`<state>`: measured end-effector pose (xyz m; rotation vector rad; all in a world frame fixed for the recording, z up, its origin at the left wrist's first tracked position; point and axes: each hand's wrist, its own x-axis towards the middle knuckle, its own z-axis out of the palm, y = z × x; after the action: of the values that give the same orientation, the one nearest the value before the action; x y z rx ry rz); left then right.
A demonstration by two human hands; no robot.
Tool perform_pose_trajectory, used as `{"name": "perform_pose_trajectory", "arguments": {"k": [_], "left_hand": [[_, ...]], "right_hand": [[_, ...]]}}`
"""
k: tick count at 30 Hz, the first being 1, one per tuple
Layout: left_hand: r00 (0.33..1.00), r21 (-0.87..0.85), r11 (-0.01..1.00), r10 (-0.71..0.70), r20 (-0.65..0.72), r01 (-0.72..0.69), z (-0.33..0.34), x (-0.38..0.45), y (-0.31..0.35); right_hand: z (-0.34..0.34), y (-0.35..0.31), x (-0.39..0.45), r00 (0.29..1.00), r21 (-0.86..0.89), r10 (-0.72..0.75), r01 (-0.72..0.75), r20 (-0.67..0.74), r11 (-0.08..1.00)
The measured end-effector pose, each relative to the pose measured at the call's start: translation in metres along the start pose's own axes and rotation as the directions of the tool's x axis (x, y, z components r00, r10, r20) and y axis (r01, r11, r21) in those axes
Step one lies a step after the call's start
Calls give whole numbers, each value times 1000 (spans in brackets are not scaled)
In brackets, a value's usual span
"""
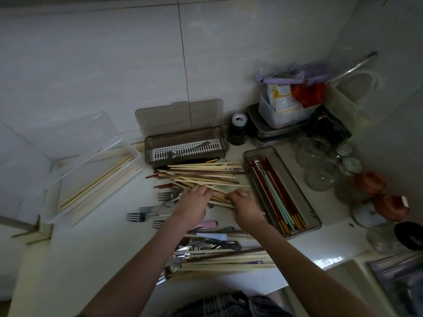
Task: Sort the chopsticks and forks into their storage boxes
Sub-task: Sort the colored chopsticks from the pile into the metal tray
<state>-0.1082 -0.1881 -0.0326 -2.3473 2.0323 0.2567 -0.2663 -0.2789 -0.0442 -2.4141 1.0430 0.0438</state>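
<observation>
Both hands on near edge of pale chopstick pile (201, 177), sticks running left-right; left hand (192, 205) fingers curled onto sticks; right hand (246, 203) pinching stick ends; forks (155, 208) just left of left hand.

A pale, glossy countertop (109, 243) carries everything here. At its left sits a clear plastic box (91, 179), lid up, pale wooden chopsticks inside. Against the wall stands a smoky grey box (186, 146) with a white slotted insert. To the right, a second grey tray (280, 191) lies angled, holding red and mint chopsticks. Between them sprawls a loose heap of bamboo chopsticks (201, 176), steel forks (148, 210) just beside it. Nearer the front edge, another mixed cutlery pile (219, 255). Glass jars (320, 163) crowd the right corner.
</observation>
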Motion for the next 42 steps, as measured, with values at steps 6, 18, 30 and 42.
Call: {"name": "perform_pose_trajectory", "arguments": {"k": [6, 18, 30, 42], "left_hand": [[999, -30, 1000, 3, -46, -4, -4, -3, 2], [994, -153, 988, 18, -106, -34, 7, -30, 2], [994, -251, 967, 16, -109, -43, 8, -39, -5], [996, -155, 986, 47, -72, -58, 9, -19, -11]], "right_hand": [[-1, 1, 1, 994, 8, -16, 16, 105, 1000], [7, -4, -2, 985, 1, -109, 110, 132, 994], [-15, -7, 30, 983, -88, -117, 130, 142, 988], [13, 4, 2, 982, 200, -189, 186, -3, 962]]}}
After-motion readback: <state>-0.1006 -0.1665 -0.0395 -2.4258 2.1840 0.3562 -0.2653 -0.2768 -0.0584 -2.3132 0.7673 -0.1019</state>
